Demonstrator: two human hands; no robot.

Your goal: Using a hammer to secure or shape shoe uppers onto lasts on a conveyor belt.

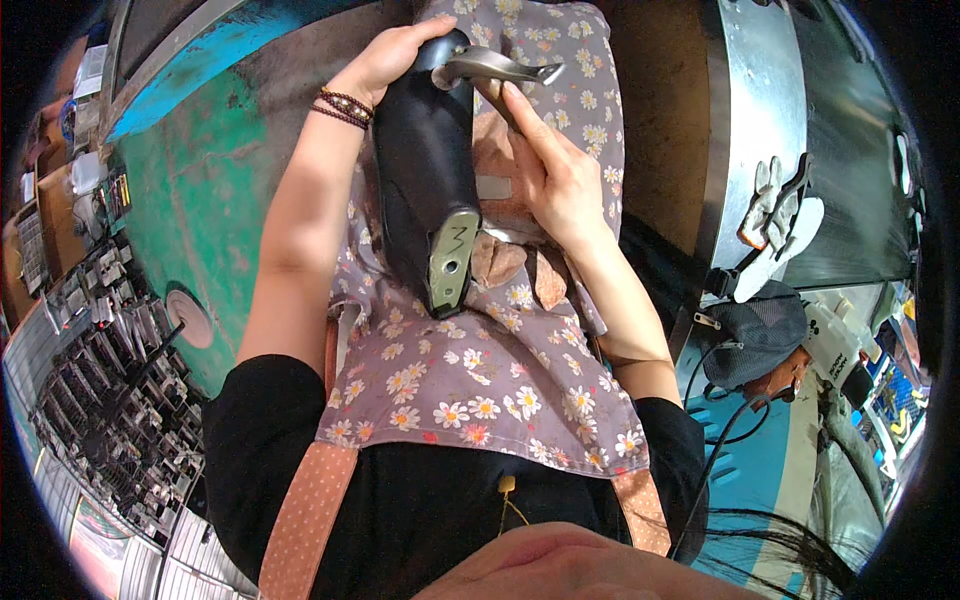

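Note:
A long black tool body [425, 160] lies on my lap over a grey apron with a daisy print [470, 370]. It has a dull metal end plate [450, 262] pointing toward me and a curved silver lever [495, 68] at the far end. My left hand [395, 55], with beaded bracelets at the wrist, grips the far end of the black body. My right hand [560, 175] presses a brown rag [505, 258] against the body's right side, with its fingers reaching up under the lever.
A rack packed with small metal parts [100, 390] fills the left. A round disc [188, 315] lies on the green floor [190, 200]. At right stands a shiny metal drum [760, 90] with a white glove [775, 195] hung on it. Another person's grey mesh cap [760, 335] is below it.

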